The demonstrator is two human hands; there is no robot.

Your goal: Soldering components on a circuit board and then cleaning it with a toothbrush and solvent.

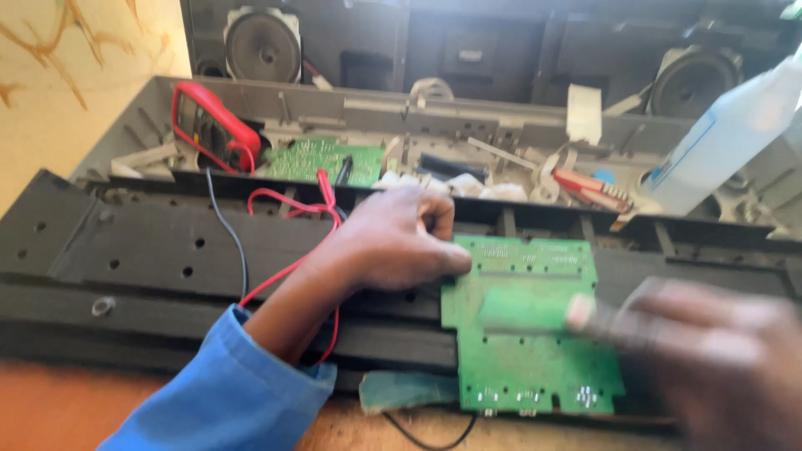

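While my right hand sweeps blurred across the lower right of the frame, its fingertips over the green circuit board, I cannot tell whether it is open or closing on anything. The board lies flat in the lower centre, resting on the black plastic casing, its near edge lined with small metal connectors. My left hand, sleeved in blue, sits at frame centre with fingers curled loosely, knuckles pressing the board's upper left corner; it pins rather than grasps. I judge the board light, thin and stiff, yet brittle under bending, with solder points that are sharp and easily soiled. It is best taken by its bare edges, thumb and fingers on opposite sides, away from the connectors. A red lead and a black lead run under my left wrist. Farther up, a second green board lies in the grey tray, beside a red multimeter at upper left. A clear plastic bottle leans at upper right, and two round speakers sit along the top.
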